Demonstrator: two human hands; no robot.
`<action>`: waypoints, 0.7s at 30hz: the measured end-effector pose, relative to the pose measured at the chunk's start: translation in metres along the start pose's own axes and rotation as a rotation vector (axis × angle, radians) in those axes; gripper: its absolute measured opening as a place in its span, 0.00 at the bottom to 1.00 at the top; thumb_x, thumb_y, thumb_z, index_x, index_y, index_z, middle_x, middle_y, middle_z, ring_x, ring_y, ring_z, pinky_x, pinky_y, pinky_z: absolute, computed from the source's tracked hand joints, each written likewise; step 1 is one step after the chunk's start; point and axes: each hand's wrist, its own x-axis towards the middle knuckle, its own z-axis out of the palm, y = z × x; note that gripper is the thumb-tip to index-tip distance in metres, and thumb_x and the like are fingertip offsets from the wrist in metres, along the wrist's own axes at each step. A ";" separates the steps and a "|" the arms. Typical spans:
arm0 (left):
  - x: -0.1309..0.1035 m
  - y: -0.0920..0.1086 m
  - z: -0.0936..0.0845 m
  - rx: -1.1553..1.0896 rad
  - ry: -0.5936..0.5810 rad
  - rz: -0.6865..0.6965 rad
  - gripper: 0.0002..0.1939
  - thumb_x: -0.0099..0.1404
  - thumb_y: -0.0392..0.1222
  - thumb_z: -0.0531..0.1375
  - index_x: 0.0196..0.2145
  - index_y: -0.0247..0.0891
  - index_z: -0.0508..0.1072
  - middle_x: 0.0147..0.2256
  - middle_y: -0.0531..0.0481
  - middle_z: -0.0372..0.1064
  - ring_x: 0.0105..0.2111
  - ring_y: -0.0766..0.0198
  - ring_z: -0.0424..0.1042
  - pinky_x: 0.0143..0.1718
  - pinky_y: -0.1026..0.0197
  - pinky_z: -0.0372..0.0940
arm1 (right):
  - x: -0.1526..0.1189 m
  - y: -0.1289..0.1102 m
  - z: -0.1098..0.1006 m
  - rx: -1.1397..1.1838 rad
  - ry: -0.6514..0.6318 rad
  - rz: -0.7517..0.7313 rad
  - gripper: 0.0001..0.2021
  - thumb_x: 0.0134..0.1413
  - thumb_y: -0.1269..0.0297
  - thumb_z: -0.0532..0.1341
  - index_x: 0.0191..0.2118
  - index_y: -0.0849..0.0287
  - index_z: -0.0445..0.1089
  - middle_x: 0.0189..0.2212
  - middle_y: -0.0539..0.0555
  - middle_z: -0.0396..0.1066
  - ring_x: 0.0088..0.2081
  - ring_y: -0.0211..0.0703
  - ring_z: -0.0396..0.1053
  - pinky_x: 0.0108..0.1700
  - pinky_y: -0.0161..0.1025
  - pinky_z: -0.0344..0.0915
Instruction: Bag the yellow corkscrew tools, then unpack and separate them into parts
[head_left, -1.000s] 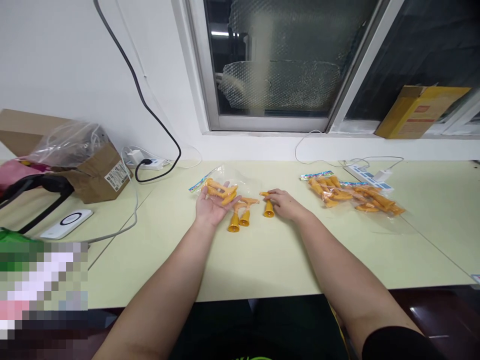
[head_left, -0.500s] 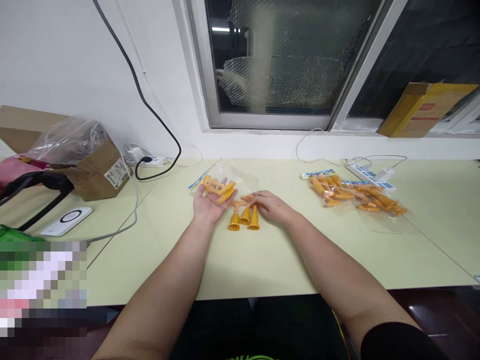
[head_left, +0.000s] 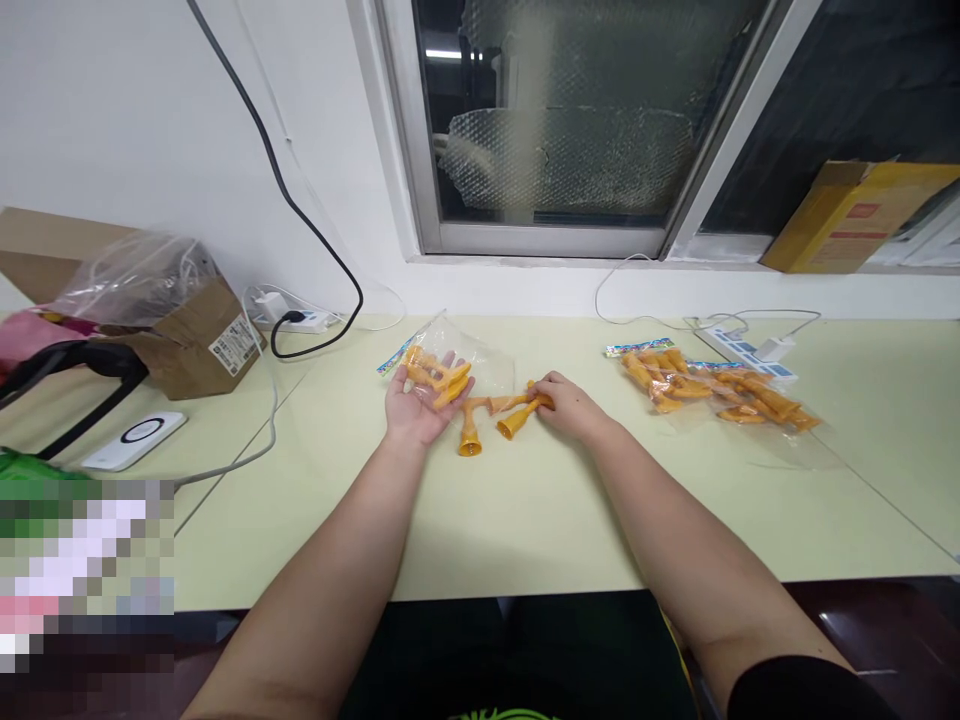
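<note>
My left hand [head_left: 420, 405] lies palm up under a clear plastic bag [head_left: 487, 365], its fingers curled up around the orange plastic pieces [head_left: 435, 375] inside. One orange bell-ended piece [head_left: 470, 440] stands out below the bag, beside that palm. To the right, my right hand [head_left: 559, 402] pinches the narrow ends of orange pieces; the flared end of one [head_left: 512, 425] points down-left. Farther right lie two clear bags of similar orange pieces [head_left: 664, 378] [head_left: 765, 400] with colourful header strips.
A cardboard box [head_left: 199, 345] with plastic wrap sits at the left, near a white charging pad [head_left: 135, 441] and a black cable [head_left: 289, 200]. Power strips [head_left: 742, 352] [head_left: 311, 322] lie along the wall. A yellow package [head_left: 855, 215] leans by the window.
My right hand has moved slightly right, and the orange pieces at its fingers have swung from upright to slanted, away from the leftmost bell-ended piece. My left hand has barely moved.
</note>
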 end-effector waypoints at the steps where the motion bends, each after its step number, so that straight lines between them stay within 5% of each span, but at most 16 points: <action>1: 0.000 0.000 0.000 0.000 -0.002 0.001 0.25 0.72 0.56 0.50 0.59 0.42 0.67 0.60 0.40 0.69 0.59 0.42 0.71 0.56 0.32 0.68 | -0.002 0.002 -0.003 -0.028 0.000 0.064 0.12 0.54 0.72 0.62 0.43 0.53 0.77 0.42 0.54 0.67 0.40 0.43 0.71 0.48 0.39 0.66; 8: 0.002 0.003 -0.003 0.002 -0.001 0.006 0.26 0.72 0.57 0.50 0.60 0.41 0.67 0.59 0.39 0.70 0.58 0.42 0.71 0.56 0.33 0.68 | -0.010 0.005 -0.013 -0.142 0.062 0.358 0.13 0.54 0.56 0.68 0.44 0.53 0.79 0.39 0.58 0.67 0.36 0.47 0.70 0.40 0.41 0.65; 12: 0.001 0.004 -0.002 0.007 0.008 0.009 0.27 0.73 0.57 0.49 0.61 0.41 0.66 0.58 0.39 0.70 0.58 0.42 0.71 0.56 0.34 0.69 | -0.009 0.006 -0.009 -0.150 0.126 0.399 0.13 0.55 0.53 0.66 0.42 0.54 0.79 0.37 0.58 0.68 0.33 0.46 0.69 0.38 0.42 0.64; 17: 0.001 0.003 -0.002 0.013 0.004 0.006 0.28 0.72 0.58 0.50 0.63 0.40 0.65 0.58 0.39 0.71 0.59 0.41 0.70 0.54 0.35 0.70 | -0.005 0.008 0.002 -0.174 0.244 0.341 0.11 0.56 0.54 0.64 0.38 0.55 0.77 0.41 0.61 0.65 0.49 0.57 0.65 0.52 0.50 0.64; 21: 0.000 0.003 -0.002 0.013 0.000 0.006 0.29 0.72 0.57 0.50 0.63 0.39 0.65 0.57 0.38 0.71 0.59 0.41 0.70 0.53 0.35 0.71 | -0.001 0.009 0.004 -0.152 0.159 0.332 0.07 0.57 0.58 0.61 0.35 0.55 0.71 0.42 0.59 0.68 0.47 0.56 0.65 0.51 0.51 0.64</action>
